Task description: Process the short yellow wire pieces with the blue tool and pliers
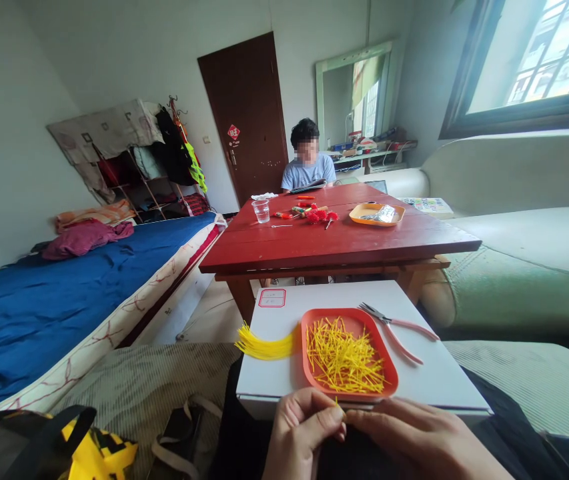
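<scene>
Just in front of a white box (344, 297), my left hand (301, 423) pinches a short yellow strand (336, 402), whose tip pokes up above the thumb. My right hand (414, 427) meets it there, fingertips pressed together on the same tiny piece, mostly hidden by the fingers. Beyond them on the box lies an orange-red tray (390, 363) with a loose heap of short yellow strands (341, 353). A bundle of longer yellow strands (267, 343) rests left of the tray. Pliers with pink handles (407, 327) lie at its right, jaws pointing away.
A red table (284, 243) stands beyond the box, bearing a plastic cup (261, 211), red fluffy pieces (320, 215) and an orange tray (379, 223). Another person (309, 163) sits behind it. A blue-covered bed (114, 267) is on the left, a pale sofa (524, 240) on the right.
</scene>
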The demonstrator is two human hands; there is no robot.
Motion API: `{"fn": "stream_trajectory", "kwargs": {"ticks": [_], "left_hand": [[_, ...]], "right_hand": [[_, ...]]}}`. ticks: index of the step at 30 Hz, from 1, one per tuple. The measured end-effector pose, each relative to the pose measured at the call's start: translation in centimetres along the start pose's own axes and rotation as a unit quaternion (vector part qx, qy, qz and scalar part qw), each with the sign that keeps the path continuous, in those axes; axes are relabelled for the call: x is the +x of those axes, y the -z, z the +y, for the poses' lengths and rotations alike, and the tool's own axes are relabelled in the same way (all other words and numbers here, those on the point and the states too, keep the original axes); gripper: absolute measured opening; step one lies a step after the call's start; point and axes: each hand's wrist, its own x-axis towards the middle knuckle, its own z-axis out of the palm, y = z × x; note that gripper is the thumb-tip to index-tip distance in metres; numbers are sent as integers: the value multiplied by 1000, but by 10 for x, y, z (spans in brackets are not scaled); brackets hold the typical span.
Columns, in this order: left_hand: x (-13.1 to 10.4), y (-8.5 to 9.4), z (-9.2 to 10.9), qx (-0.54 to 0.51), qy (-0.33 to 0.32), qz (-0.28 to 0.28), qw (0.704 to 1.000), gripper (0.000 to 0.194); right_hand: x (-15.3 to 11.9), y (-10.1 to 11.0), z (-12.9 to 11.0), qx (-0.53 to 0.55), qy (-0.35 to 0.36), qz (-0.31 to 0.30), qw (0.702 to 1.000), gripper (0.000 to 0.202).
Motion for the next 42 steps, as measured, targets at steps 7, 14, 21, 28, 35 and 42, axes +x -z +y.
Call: {"fn": "stream_trajectory", "kwargs": {"ticks": [7, 14, 21, 28, 35, 42], "left_hand": [[1, -10, -5, 436, -494, 121, 742, 19], [5, -5, 2, 336, -308, 99, 884, 21], [6, 1, 6, 265, -147, 37, 952, 21], [6, 1, 12, 191, -56, 3, 980, 14], [6, 3, 15, 157, -8, -8, 988, 8], [7, 7, 14, 154, 0, -10, 988, 9]], "right_hand": [[4, -31, 3, 287, -219, 128, 924, 15], [9, -34, -6, 510, -354, 142, 771, 39], [6, -25, 7, 327, -256, 76, 907, 16], [6, -24, 7, 304, -251, 57, 917, 16], [6, -22, 6, 278, -252, 37, 926, 16], [5, -19, 0, 294, -255, 51, 920, 16]]}}
